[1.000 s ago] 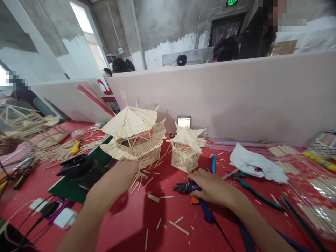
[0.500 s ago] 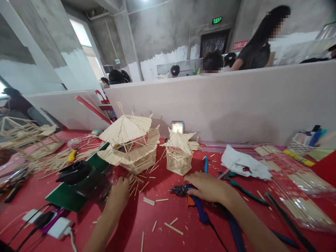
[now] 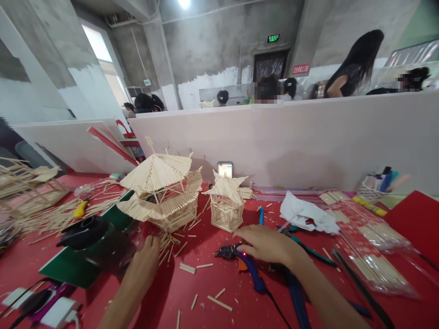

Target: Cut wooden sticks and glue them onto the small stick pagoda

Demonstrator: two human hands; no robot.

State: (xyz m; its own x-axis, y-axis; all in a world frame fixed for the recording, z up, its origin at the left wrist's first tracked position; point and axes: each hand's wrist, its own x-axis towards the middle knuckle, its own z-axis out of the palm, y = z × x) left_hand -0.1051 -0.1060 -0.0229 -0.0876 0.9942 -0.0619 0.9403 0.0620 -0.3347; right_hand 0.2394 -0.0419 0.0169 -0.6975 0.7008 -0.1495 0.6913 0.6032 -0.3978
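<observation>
My right hand point(image 3: 265, 243) is over a blue hot glue gun point(image 3: 252, 269) lying on the red table. Its fingers are stretched out and the thumb is by the gun's body, where a small red light shows. My left hand point(image 3: 150, 250) is closed, knuckles up, beside a crinkled clear plastic bag point(image 3: 139, 234) and loose wooden sticks point(image 3: 167, 244); what its fingers hold, if anything, is hidden. Behind it stands a large two-tiered pavilion model point(image 3: 161, 187) of sticks. A smaller stick pavilion point(image 3: 227, 205) is beyond the glue gun.
Green-handled pliers point(image 3: 310, 249), a crumpled white tissue point(image 3: 305, 214) and bagged sticks point(image 3: 373, 256) lie to the right. On the left are a dark roll-shaped object point(image 3: 89, 233), a yellow-handled tool point(image 3: 80, 209) and white plugs point(image 3: 56, 313). A white partition point(image 3: 308, 141) runs behind.
The view has turned slightly right, so the table's things sit further left. A red light now shows on the glue gun. Both hands keep nearly the same places.
</observation>
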